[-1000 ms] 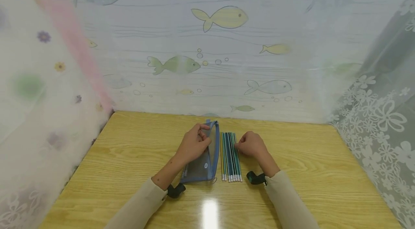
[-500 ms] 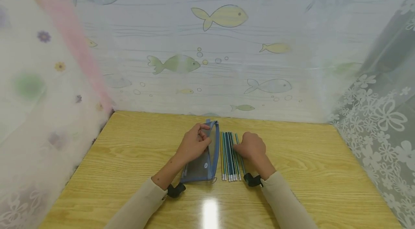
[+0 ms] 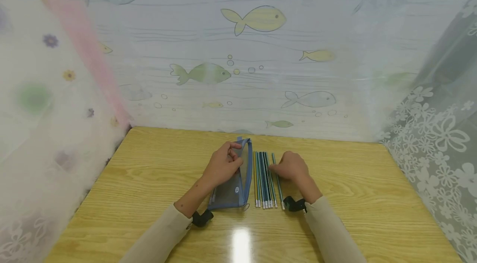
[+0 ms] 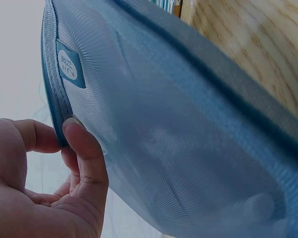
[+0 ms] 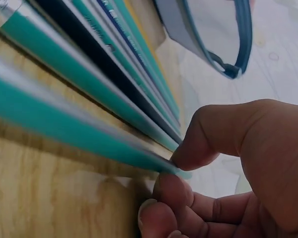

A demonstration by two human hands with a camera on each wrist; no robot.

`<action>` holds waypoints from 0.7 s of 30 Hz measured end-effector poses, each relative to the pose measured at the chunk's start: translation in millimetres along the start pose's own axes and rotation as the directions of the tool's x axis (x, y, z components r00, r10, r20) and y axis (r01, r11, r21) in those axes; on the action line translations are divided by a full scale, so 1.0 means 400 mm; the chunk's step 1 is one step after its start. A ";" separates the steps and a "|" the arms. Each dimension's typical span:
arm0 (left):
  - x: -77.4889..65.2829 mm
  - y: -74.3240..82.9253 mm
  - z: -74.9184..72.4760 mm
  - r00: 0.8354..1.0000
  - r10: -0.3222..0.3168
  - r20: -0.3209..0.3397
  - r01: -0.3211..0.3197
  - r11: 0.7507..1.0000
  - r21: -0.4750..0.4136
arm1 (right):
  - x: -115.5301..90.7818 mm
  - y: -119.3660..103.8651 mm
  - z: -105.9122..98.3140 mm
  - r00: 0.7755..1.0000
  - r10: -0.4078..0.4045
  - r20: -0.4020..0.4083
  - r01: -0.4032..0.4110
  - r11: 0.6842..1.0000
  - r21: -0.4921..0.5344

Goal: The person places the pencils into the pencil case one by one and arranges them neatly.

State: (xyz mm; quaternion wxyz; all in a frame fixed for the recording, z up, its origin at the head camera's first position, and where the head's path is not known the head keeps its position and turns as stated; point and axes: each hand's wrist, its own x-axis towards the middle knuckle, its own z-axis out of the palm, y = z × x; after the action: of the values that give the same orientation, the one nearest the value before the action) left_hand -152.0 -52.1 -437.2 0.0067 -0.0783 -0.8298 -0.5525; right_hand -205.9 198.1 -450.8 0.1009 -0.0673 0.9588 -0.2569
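My left hand (image 3: 223, 164) pinches the zipped edge of a blue mesh pencil case (image 4: 154, 114) between thumb and forefinger. The case's mouth gapes toward the right, and a small label sits by the zip. Right of it lies a row of striped pencils (image 3: 264, 180) in teal, dark blue, black and yellow, their eraser ends toward me. One teal pencil (image 5: 74, 121) lies apart, just right of the row. My right hand (image 3: 292, 167) pinches that pencil near its far end, thumb on one side and forefinger on the other. Its far tip is partly hidden by the fingers.
The wood-grain table (image 3: 357, 196) runs back to a curtain (image 3: 335, 14) printed with fish. Patterned sheets hang at the left and right sides. Black cameras (image 3: 203, 218) are strapped at both wrists. A bright reflection lies near the front.
The outermost teal pencil has slid right, away from the row, with my right hand. My left hand has stayed at the pencil case.
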 end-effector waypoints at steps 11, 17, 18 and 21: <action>0.003 -0.008 0.000 1.000 -0.002 0.010 0.002 1.000 0.000 | -0.004 -0.014 -0.022 0.995 -0.092 0.031 0.088 0.990 0.112; 0.004 -0.009 0.002 1.000 -0.004 0.002 0.004 1.000 -0.002 | -0.003 -0.027 -0.024 0.992 -0.109 0.055 0.099 0.981 0.168; 0.004 -0.009 0.002 1.000 -0.004 0.001 0.004 1.000 0.000 | -0.003 -0.030 -0.024 0.993 -0.107 0.059 0.095 0.980 0.174; 0.004 -0.008 0.002 1.000 -0.004 0.005 0.004 1.000 -0.001 | -0.001 -0.037 -0.021 0.992 -0.106 0.065 0.092 0.977 0.192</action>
State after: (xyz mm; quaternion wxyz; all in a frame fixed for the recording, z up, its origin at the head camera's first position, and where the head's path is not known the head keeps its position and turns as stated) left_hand -154.1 -52.5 -440.3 0.0038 -0.0781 -0.8298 -0.5526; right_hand -206.4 189.5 -436.0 0.1298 -0.1147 0.9211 -0.3487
